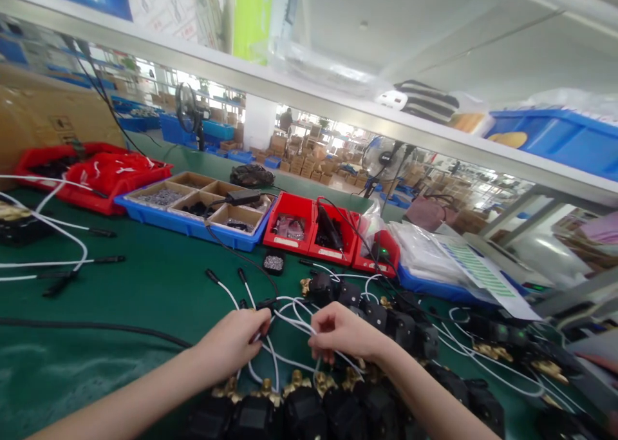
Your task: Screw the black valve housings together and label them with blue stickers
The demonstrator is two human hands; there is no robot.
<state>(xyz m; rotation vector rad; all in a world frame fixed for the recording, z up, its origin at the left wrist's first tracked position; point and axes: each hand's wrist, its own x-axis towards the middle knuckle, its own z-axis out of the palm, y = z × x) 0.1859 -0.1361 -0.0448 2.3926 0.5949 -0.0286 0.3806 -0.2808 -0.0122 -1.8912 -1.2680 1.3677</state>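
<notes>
My left hand [237, 338] is closed in a pinch among white cables with black plug ends; a black connector [265, 305] shows at its fingertips, partly hidden by the fingers. Facing it, my right hand [345, 332] has curled fingers around a white cable [303, 326]. Below both hands stands a row of black valve-like units with brass threaded fittings [297, 381], their cables looping up between my hands. More black units [374, 314] with brass ends lie beyond my right hand. Two loose black plugs [212, 276] point away from me.
Red bins [290, 218], a blue tray with compartments of small parts [193, 230] and a small black box of screws [273, 263] line the back. White cables [62, 234] lie left. A shelf [309, 98] crosses overhead. Another person's hand [599, 363] shows at the right edge.
</notes>
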